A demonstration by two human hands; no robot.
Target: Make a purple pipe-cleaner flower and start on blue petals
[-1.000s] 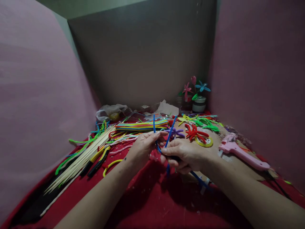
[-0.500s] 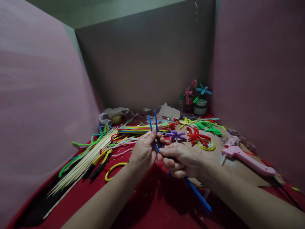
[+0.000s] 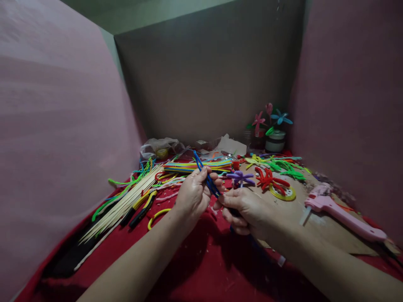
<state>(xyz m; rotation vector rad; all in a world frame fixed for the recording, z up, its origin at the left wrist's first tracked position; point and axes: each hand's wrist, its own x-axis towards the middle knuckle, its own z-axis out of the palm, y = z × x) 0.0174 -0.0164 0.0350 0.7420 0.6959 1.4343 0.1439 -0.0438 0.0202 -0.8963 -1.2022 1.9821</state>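
Blue pipe cleaners (image 3: 199,162) run slantwise between my two hands above the red cloth. My left hand (image 3: 197,188) pinches them between thumb and fingers near their upper ends, which lie close together. Lower down, my right hand (image 3: 242,207) is closed around the same strands, its thumb pressed on top. Part of the strands is hidden behind my right hand. Just beyond that hand lie a purple pipe-cleaner flower (image 3: 241,178) and red bent pipe cleaners (image 3: 267,179).
Bamboo sticks (image 3: 126,203), pliers (image 3: 143,209) and a yellow ring-shaped handle (image 3: 156,217) lie left. A pink glue gun (image 3: 343,214) rests on cardboard (image 3: 289,218) at right. Behind are bundled coloured pipe cleaners (image 3: 185,167), green ones (image 3: 286,168) and a flower pot (image 3: 275,141).
The upper ends of the blue pipe cleaners, upright and apart before, now lean left and lie together. The whole scene has shifted slightly right in view.
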